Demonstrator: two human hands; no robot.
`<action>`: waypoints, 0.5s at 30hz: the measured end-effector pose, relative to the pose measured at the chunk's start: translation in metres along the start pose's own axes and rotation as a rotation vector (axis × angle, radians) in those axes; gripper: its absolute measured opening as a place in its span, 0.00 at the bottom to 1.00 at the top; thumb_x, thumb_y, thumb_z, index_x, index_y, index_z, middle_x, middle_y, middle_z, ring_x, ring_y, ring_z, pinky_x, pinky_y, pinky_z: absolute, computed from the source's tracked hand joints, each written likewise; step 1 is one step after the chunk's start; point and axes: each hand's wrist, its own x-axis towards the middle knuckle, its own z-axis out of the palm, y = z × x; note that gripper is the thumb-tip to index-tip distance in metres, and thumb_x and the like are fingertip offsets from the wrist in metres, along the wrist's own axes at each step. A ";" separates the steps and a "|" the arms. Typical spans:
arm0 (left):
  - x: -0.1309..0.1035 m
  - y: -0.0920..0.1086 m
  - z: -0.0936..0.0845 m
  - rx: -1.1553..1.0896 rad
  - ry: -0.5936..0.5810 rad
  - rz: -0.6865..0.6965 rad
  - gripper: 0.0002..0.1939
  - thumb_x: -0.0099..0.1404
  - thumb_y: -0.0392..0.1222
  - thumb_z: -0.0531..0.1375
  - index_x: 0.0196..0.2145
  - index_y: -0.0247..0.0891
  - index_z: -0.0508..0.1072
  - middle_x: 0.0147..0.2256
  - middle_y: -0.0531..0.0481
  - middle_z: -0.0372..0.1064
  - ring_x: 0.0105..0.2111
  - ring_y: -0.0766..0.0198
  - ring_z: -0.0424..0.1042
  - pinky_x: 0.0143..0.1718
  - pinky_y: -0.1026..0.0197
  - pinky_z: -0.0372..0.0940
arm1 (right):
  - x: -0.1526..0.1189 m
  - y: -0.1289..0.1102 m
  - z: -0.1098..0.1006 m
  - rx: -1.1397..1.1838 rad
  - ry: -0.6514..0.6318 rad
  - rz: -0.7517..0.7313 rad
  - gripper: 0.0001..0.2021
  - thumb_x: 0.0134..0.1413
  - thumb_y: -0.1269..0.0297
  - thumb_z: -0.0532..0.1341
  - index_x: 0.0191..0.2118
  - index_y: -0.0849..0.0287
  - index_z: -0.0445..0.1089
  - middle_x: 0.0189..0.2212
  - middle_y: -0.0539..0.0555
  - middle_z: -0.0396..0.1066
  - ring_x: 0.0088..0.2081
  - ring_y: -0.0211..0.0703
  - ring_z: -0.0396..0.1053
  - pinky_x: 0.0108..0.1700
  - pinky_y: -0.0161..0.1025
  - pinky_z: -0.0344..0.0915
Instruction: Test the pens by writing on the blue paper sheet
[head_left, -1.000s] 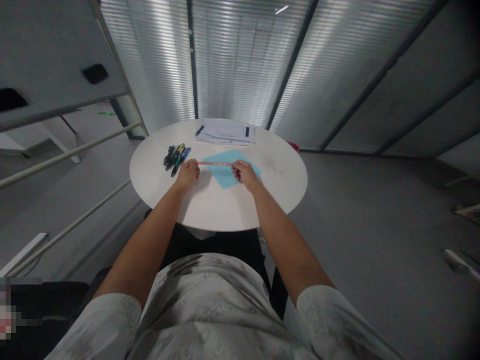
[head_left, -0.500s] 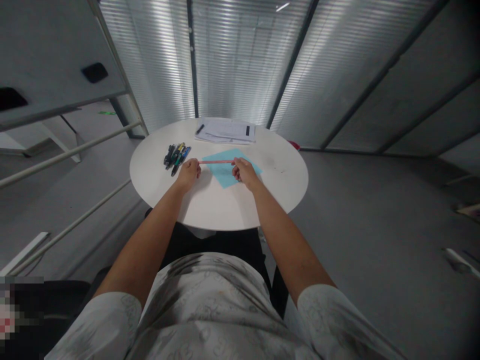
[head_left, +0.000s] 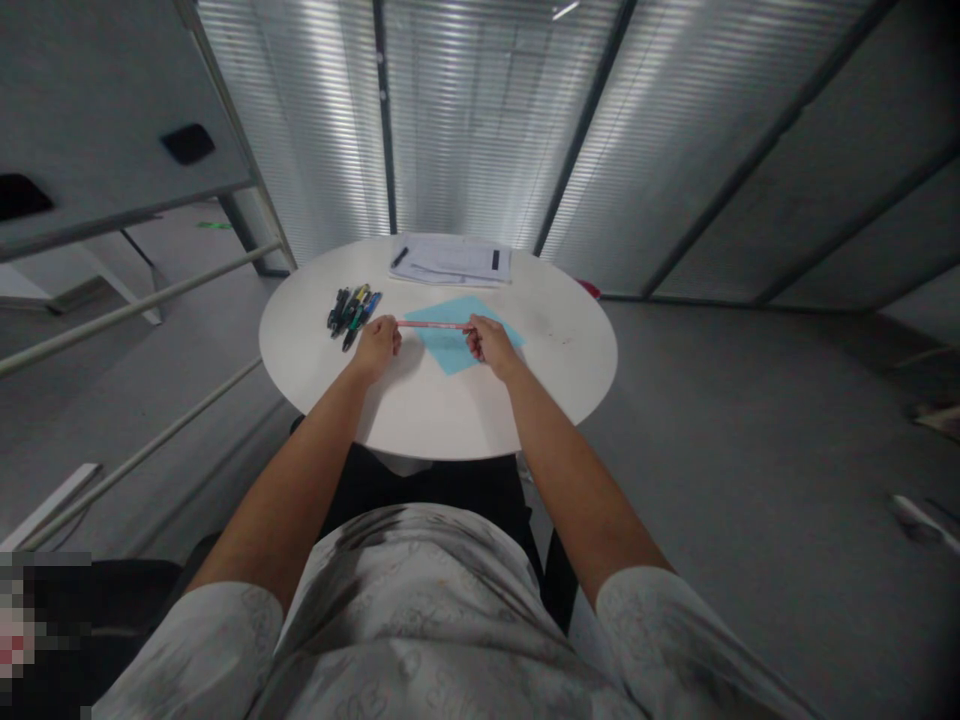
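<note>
1. Closest in: a pale patterned shirt (head_left: 420, 620) fills the bottom of the view, and both bare forearms stretch out from it to the round white table (head_left: 442, 420).
2. On the near half of the table sits the left hand (head_left: 377, 345), fingers curled in and pinched around the left end of a thin pink stick (head_left: 433, 325). It looks like a pencil or a straw, too small to say which.
3. Level with it across the table, the right hand (head_left: 487, 342) is curled the same way, fingertips closed on the stick's right end.
4. So the pink stick is gripped at both ends, lying level between the two hands, right over the middle of the table.
5. Under the stick lies a light blue sheet of paper (head_left: 454, 345), flat on the table's centre and turned like a diamond. The right hand covers its right corner; the left hand is just off its left edge.
6. Left of the sheet, just past the left hand, a bunch of pens (head_left: 352, 308) lies on the table, dark barrels with one blue and one yellowish among them.
7. At the table's far edge sits a stack of white papers (head_left: 450, 262) with a dark pen on its left corner.
8. Beyond the table, closed blinds (head_left: 465, 110) cover the glass wall.
</note>
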 end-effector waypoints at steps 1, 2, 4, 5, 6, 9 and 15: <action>-0.001 0.001 0.000 0.005 0.000 0.000 0.17 0.62 0.45 0.57 0.18 0.41 0.58 0.17 0.53 0.54 0.17 0.68 0.55 0.20 0.63 0.50 | 0.001 0.001 0.000 -0.013 0.013 0.010 0.20 0.62 0.48 0.57 0.25 0.57 0.62 0.12 0.45 0.59 0.13 0.30 0.54 0.16 0.30 0.49; -0.001 0.002 0.001 0.008 0.003 0.002 0.17 0.62 0.45 0.56 0.18 0.41 0.58 0.17 0.53 0.54 0.17 0.68 0.55 0.19 0.63 0.50 | 0.002 0.002 0.001 -0.025 0.024 0.014 0.23 0.61 0.45 0.57 0.23 0.57 0.61 0.12 0.45 0.59 0.13 0.30 0.54 0.16 0.30 0.50; -0.002 0.003 0.001 0.007 0.007 0.007 0.17 0.63 0.44 0.56 0.18 0.41 0.58 0.17 0.53 0.53 0.17 0.68 0.55 0.19 0.63 0.50 | 0.003 0.004 0.001 -0.036 0.032 0.003 0.25 0.61 0.44 0.57 0.21 0.57 0.59 0.11 0.45 0.57 0.13 0.30 0.53 0.16 0.30 0.50; -0.002 0.003 0.001 0.006 0.008 0.009 0.17 0.63 0.44 0.56 0.18 0.41 0.58 0.17 0.53 0.53 0.17 0.68 0.55 0.19 0.63 0.50 | 0.003 0.005 0.002 -0.035 0.030 -0.009 0.25 0.61 0.45 0.58 0.20 0.57 0.58 0.11 0.45 0.56 0.13 0.30 0.52 0.16 0.30 0.50; -0.002 0.003 0.001 0.007 0.010 0.008 0.17 0.63 0.44 0.55 0.19 0.41 0.58 0.17 0.53 0.53 0.17 0.68 0.55 0.19 0.63 0.50 | 0.003 0.005 0.002 -0.029 0.027 -0.022 0.24 0.61 0.47 0.58 0.21 0.56 0.58 0.11 0.44 0.56 0.13 0.29 0.52 0.16 0.30 0.50; -0.001 0.002 0.000 0.015 0.011 0.005 0.17 0.64 0.44 0.55 0.19 0.41 0.58 0.17 0.53 0.53 0.17 0.68 0.55 0.19 0.63 0.50 | 0.002 0.004 0.001 0.003 0.008 -0.045 0.21 0.60 0.50 0.60 0.23 0.56 0.59 0.12 0.43 0.56 0.13 0.29 0.51 0.16 0.29 0.49; 0.002 -0.002 0.000 -0.047 0.024 -0.011 0.18 0.63 0.45 0.56 0.19 0.41 0.58 0.17 0.54 0.51 0.17 0.68 0.54 0.19 0.63 0.51 | 0.002 0.006 0.000 0.025 -0.001 -0.052 0.21 0.61 0.46 0.59 0.25 0.57 0.61 0.13 0.43 0.57 0.12 0.29 0.52 0.16 0.30 0.48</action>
